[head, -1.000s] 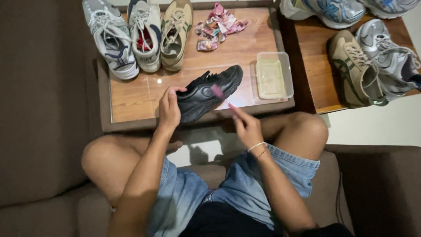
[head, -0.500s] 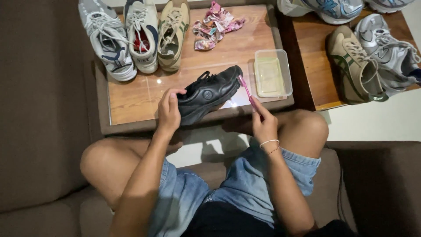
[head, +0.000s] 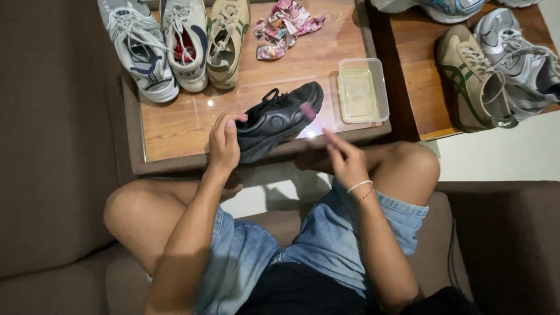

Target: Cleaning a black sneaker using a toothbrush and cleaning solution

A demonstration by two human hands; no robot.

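Observation:
A black sneaker [head: 279,118] is held over the near edge of a wooden table [head: 175,131], toe pointing away to the right. My left hand [head: 224,143] grips it at the heel. My right hand [head: 344,157] holds a pink toothbrush [head: 318,123], blurred by motion, whose head touches the shoe's side near the toe. I sit on a brown sofa with both knees against the table.
Three sneakers [head: 175,44] stand in a row at the table's far left. A crumpled pink patterned cloth [head: 283,26] lies behind the black shoe. A clear plastic tub [head: 360,93] of yellowish liquid sits at the right. A second table [head: 420,87] holds more sneakers [head: 475,81].
My right hand has swept the toothbrush from the shoe's toe tip back onto its side. The left hand and the shoe have stayed almost still.

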